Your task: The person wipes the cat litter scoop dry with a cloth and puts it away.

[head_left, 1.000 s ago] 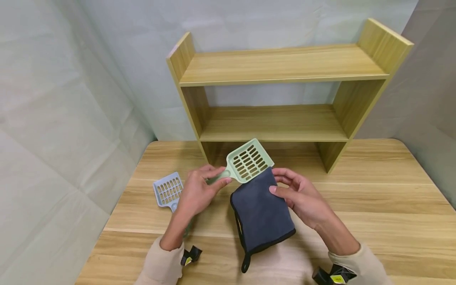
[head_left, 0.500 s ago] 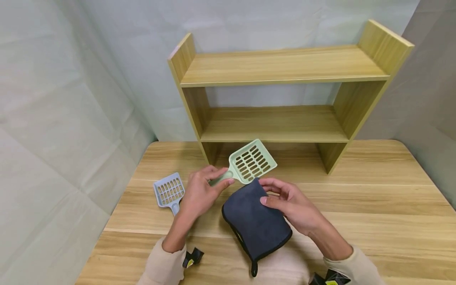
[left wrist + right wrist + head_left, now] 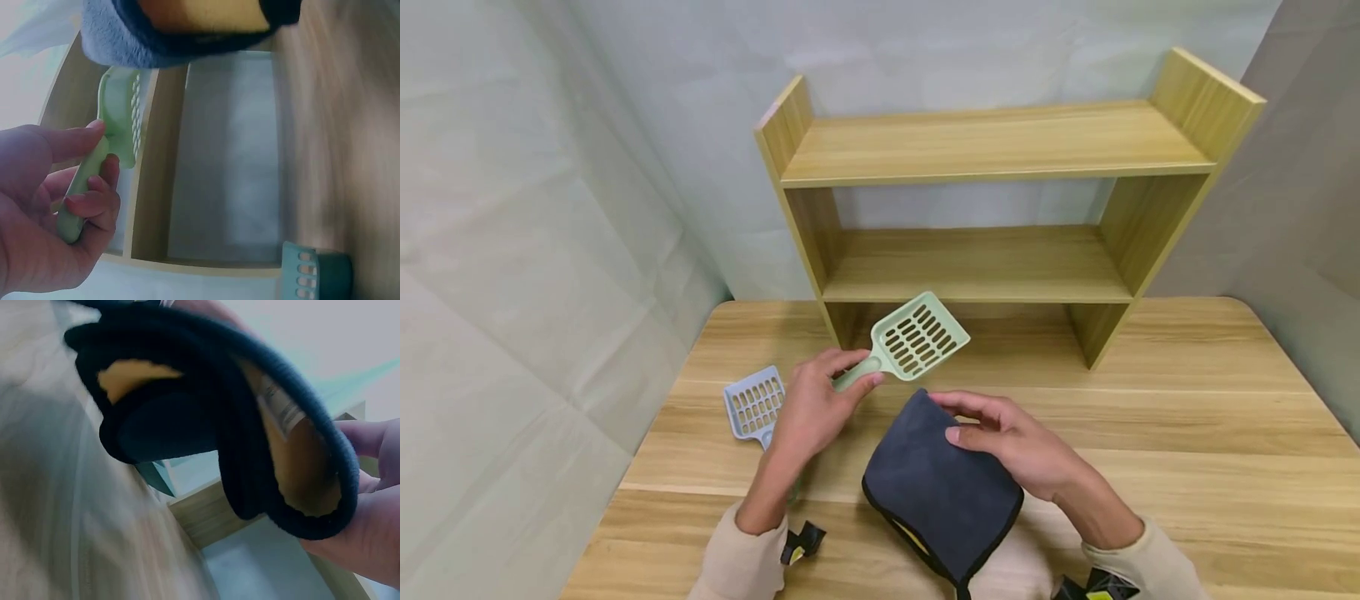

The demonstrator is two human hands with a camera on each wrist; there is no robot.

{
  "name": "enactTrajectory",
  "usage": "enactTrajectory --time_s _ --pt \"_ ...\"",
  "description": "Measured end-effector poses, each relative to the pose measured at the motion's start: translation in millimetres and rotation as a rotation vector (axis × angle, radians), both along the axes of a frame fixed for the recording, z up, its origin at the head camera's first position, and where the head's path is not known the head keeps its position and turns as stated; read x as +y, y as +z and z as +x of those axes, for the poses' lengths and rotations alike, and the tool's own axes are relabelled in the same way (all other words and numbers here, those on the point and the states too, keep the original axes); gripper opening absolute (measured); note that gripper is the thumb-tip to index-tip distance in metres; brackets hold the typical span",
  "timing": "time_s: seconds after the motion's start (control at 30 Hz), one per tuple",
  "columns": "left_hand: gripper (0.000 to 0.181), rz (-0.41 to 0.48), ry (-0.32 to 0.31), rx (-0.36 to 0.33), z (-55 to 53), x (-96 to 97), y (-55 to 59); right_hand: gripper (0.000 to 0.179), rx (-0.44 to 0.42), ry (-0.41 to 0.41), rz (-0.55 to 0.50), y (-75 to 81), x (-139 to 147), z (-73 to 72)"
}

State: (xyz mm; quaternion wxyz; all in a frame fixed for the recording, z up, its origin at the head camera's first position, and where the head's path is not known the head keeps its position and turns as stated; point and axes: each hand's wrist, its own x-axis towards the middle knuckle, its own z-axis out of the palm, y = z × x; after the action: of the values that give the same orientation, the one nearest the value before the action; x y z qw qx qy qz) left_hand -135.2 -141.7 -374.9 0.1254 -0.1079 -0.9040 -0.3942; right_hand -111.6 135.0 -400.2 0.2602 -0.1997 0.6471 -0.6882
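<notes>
My left hand (image 3: 820, 408) grips the handle of a pale green slotted litter scoop (image 3: 919, 337), held up in front of the shelf. In the left wrist view the thumb and fingers wrap around the scoop's handle (image 3: 81, 194). My right hand (image 3: 1015, 446) holds a folded dark blue cloth (image 3: 940, 487) by its upper right side, thumb on top. Black edging runs round the cloth, and yellow lining shows in its folds. The right wrist view shows a white label (image 3: 281, 406) inside. A narrow gap separates the cloth's top corner from the scoop head in the head view.
A pale blue slotted scoop (image 3: 756, 404) lies on the wooden table (image 3: 1210, 483) at the left, its handle partly hidden by my left arm. Behind the hands stands a wooden shelf unit (image 3: 977, 287) with two boards. Pale fabric walls (image 3: 550, 250) surround the table.
The cloth has come down and left, away from the scoop head it was touching, and has turned a little. My right hand moved with it. The green scoop stays held, shifted slightly.
</notes>
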Motion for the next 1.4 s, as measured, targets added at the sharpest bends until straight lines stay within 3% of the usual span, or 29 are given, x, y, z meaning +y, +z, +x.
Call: enactTrajectory --time_s 0.27,0.43,0.63,1.1,1.27,1.4 --pt "0.036 -0.016 0.03 0.005 -0.7 -7.2 4.1 0.061 -0.144 0.022 -0.113 2.5 6.6 -2.9" --pt "0.037 -0.015 0.021 0.027 -1.9 -12.1 6.0 0.063 -0.171 0.016 -0.131 5.6 9.4 -3.7" --pt "0.037 -0.016 0.015 0.036 -3.7 -17.7 6.3 0.067 -0.138 0.005 -0.106 7.2 14.3 -5.9" --pt "0.034 -0.046 0.03 0.001 -6.7 -25.2 11.9 0.064 -0.015 -0.018 -0.216 11.5 40.3 -14.3" --pt "0.033 -0.048 0.038 0.006 -3.3 -30.6 18.4 0.065 0.045 -0.023 -0.27 12.7 52.6 -16.4" --pt "0.03 -0.064 0.06 0.027 2.2 -39.8 27.0 0.065 0.045 -0.025 -0.277 11.8 56.6 -18.0"
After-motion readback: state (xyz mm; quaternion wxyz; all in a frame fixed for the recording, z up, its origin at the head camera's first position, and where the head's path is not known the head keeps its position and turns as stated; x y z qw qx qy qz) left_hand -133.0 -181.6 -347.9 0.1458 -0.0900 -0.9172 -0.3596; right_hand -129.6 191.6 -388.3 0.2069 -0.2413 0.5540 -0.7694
